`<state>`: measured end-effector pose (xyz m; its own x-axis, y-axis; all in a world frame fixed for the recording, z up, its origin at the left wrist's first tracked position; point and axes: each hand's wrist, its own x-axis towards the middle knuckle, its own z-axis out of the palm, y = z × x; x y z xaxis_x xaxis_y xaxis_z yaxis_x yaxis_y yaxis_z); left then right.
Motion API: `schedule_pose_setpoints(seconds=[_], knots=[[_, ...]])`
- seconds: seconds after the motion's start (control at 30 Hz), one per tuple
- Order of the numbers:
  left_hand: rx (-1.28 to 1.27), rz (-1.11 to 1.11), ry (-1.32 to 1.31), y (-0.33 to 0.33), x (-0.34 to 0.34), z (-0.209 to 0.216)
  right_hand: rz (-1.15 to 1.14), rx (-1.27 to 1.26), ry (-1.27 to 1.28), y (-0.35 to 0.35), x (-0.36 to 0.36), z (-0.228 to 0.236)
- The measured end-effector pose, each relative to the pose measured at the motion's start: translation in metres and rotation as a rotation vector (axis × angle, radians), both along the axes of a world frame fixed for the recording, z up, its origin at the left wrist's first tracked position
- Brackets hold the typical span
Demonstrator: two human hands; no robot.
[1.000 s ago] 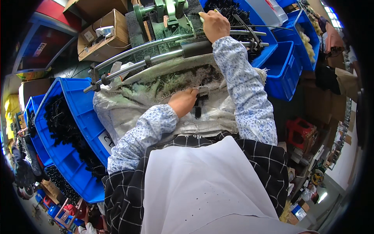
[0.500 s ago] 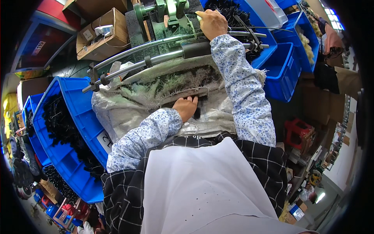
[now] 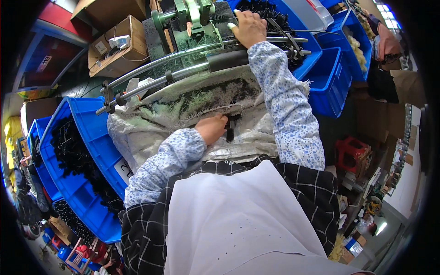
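Observation:
My left hand (image 3: 212,129) rests over the dusty white woven sack (image 3: 133,133) on my lap, fingers bent and pressed together. Beside its fingertips lie small black-bristled brushes (image 3: 230,134); whether the fingers pinch one is hidden. At the green machine (image 3: 195,20) my right hand (image 3: 250,29) is raised, with thumb and forefinger apart. A thin dark wire or rod runs from the machine toward the gap between them, and I see no firm grip on it. Two curved metal rails (image 3: 183,70) cross between my hands, with a black sleeve (image 3: 228,60) on the nearer one.
A blue bin (image 3: 82,107) of black bristle pieces (image 3: 68,142) stands at the left. More black pieces (image 3: 263,11) fill a blue tray behind my right hand. Farther right is a blue crate (image 3: 326,87). A cardboard box (image 3: 130,52) sits left of the machine, a red stool (image 3: 348,153) at right.
My left hand has drawn slightly left and its fingers have curled, baring more of the brushes. My right thumb and forefinger have spread apart at the machine. The view has shifted slightly.

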<state>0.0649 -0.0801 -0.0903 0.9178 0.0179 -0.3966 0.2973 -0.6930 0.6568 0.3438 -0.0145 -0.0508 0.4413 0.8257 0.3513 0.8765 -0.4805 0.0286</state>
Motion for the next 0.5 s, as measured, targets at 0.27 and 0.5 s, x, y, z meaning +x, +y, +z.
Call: schedule_pose_setpoints(seconds=[0.27,0.5], knots=[[-0.292,0.243,-0.376,0.037,-0.020,0.047,0.082,0.159,0.142,0.003,-0.014,-0.013],[-0.212,0.280,-0.457,0.047,-0.020,0.063,0.071,0.047,0.141,0.032,-0.071,0.001]])
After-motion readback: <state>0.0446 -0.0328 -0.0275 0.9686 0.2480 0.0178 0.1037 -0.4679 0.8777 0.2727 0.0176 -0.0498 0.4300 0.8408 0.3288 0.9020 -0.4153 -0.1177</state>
